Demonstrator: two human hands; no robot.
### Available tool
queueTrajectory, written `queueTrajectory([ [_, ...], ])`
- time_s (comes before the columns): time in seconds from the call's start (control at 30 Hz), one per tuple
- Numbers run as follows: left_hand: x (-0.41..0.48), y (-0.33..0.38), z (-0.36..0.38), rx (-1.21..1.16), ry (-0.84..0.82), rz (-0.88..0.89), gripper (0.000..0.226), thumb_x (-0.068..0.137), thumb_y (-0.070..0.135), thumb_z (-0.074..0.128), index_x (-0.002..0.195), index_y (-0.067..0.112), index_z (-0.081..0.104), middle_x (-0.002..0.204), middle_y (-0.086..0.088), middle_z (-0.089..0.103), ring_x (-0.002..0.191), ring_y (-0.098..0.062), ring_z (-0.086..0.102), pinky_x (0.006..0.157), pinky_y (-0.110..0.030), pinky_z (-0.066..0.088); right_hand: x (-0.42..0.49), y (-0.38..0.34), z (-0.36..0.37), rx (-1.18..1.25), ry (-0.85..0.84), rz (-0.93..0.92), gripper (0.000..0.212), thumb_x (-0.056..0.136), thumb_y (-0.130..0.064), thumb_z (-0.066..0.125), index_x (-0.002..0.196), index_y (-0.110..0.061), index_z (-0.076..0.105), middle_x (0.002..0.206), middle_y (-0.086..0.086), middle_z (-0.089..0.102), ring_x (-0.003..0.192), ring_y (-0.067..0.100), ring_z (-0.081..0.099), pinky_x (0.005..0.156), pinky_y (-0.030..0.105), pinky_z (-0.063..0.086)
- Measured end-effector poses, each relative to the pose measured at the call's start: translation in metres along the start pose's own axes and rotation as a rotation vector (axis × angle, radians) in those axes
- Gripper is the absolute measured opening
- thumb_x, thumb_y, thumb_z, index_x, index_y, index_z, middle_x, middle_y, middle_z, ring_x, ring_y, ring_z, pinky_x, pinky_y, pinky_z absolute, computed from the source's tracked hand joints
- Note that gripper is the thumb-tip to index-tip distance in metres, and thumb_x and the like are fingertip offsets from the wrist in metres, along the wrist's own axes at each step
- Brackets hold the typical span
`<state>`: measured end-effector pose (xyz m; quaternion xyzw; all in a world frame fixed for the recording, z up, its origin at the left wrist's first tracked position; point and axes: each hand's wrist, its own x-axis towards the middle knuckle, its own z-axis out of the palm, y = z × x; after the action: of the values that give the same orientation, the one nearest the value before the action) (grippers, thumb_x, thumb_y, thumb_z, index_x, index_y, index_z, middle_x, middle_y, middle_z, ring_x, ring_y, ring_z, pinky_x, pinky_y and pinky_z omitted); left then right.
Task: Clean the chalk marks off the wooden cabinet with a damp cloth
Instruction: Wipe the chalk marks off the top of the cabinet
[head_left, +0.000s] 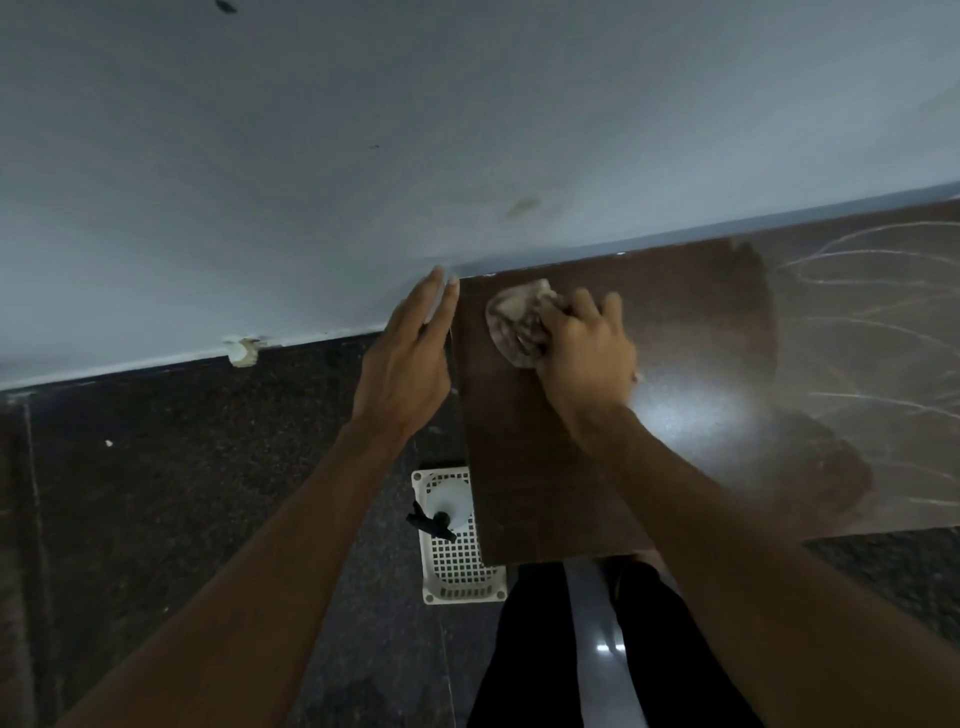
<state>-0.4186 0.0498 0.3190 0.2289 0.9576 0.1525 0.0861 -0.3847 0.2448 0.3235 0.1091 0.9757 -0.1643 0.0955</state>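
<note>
Cabinet (675, 364): dark glossy wood, long axis along wall (467, 130).
Cloth (514, 322): crumpled, pale, cabinet's left end.
Right hand (587, 353): clamped on cloth.
Left hand (410, 358): fingers straight, at cabinet's left edge.

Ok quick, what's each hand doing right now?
Left hand: open, fingers straight at the edge of the dark wooden cabinet.
Right hand: gripping the crumpled pale cloth.

Home interior: painted wall (260, 156), speckled stone floor (182, 493), wooden cabinet (701, 338).
</note>
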Motion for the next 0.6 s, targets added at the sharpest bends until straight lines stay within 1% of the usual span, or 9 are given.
queueTrajectory([
  [0.07,0.004,0.007,0.000,-0.038,0.055,-0.011,0.050,0.105,0.014,0.039,0.153,0.007,0.034,0.163,-0.009,0.026,0.147,-0.024,0.035,0.104,-0.034,0.051,0.011,-0.022,0.008,0.000,-0.007,-0.013,0.044,0.086,-0.022,0.072,0.129,-0.020,0.063,0.126,0.007,0.057,0.114,0.031,0.045,0.084,0.044,0.052],
  [0.1,0.006,0.009,-0.001,-0.061,0.072,-0.015,0.049,0.107,0.022,0.035,0.153,0.007,0.034,0.163,-0.009,0.026,0.147,-0.022,0.034,0.105,-0.031,0.047,0.010,-0.034,0.011,0.011,-0.001,-0.075,0.040,0.086,-0.020,0.071,0.125,-0.019,0.065,0.124,0.007,0.059,0.113,0.031,0.047,0.085,0.043,0.051],
  [0.17,0.009,0.014,-0.001,-0.092,0.061,-0.012,0.052,0.108,0.032,0.030,0.154,0.010,0.033,0.164,-0.007,0.024,0.148,-0.019,0.032,0.108,-0.027,0.040,-0.006,-0.048,0.018,0.044,0.021,-0.215,0.032,0.079,-0.020,0.076,0.111,-0.014,0.072,0.114,0.007,0.064,0.106,0.031,0.053,0.082,0.043,0.053],
  [0.23,0.011,0.017,0.002,-0.110,0.002,0.004,0.055,0.106,0.039,0.028,0.155,0.014,0.032,0.165,-0.004,0.022,0.149,-0.017,0.030,0.110,-0.025,0.035,-0.037,-0.045,0.025,0.063,-0.013,-0.340,0.034,0.073,-0.025,0.081,0.105,-0.016,0.075,0.109,0.004,0.065,0.103,0.029,0.054,0.085,0.042,0.053],
  [0.3,0.013,0.021,0.003,-0.155,-0.095,0.028,0.061,0.104,0.047,0.027,0.157,0.018,0.028,0.166,0.000,0.017,0.152,-0.015,0.022,0.115,-0.030,0.033,-0.069,-0.026,0.031,0.094,-0.074,-0.438,0.038,0.073,-0.026,0.080,0.110,-0.020,0.073,0.111,0.003,0.064,0.104,0.029,0.052,0.088,0.044,0.052],
  [0.37,0.016,0.025,0.006,-0.168,-0.226,0.053,0.068,0.102,0.057,0.026,0.159,0.020,0.021,0.168,0.002,0.008,0.154,-0.013,0.009,0.121,-0.039,0.031,-0.097,0.008,0.033,0.078,-0.113,-0.489,0.042,0.074,-0.026,0.075,0.115,-0.021,0.069,0.113,0.002,0.062,0.103,0.031,0.052,0.084,0.045,0.053],
  [0.47,0.024,0.035,0.008,-0.096,-0.424,0.022,0.081,0.093,0.067,0.023,0.160,0.025,0.008,0.168,0.003,-0.008,0.154,-0.014,-0.007,0.121,-0.050,0.028,-0.112,0.074,0.017,0.011,-0.094,-0.454,0.047,0.071,-0.021,0.064,0.118,-0.019,0.068,0.116,0.004,0.062,0.100,0.034,0.056,0.075,0.043,0.055],
  [0.53,0.028,0.044,0.006,-0.070,-0.487,-0.029,0.091,0.089,0.072,0.031,0.160,0.025,0.000,0.167,0.002,-0.012,0.154,-0.016,-0.010,0.123,-0.050,0.023,-0.103,0.113,-0.001,-0.014,-0.057,-0.377,0.049,0.067,-0.013,0.072,0.115,-0.015,0.069,0.114,0.007,0.064,0.099,0.036,0.055,0.068,0.042,0.055],
  [0.6,0.034,0.051,0.001,-0.067,-0.550,-0.078,0.109,0.081,0.077,0.048,0.159,0.027,-0.010,0.166,0.001,-0.017,0.153,-0.018,-0.013,0.124,-0.051,0.020,-0.081,0.144,-0.020,-0.048,-0.026,-0.267,0.049,0.064,-0.008,0.080,0.112,-0.013,0.070,0.111,0.010,0.064,0.095,0.036,0.051,0.059,0.039,0.054],
])
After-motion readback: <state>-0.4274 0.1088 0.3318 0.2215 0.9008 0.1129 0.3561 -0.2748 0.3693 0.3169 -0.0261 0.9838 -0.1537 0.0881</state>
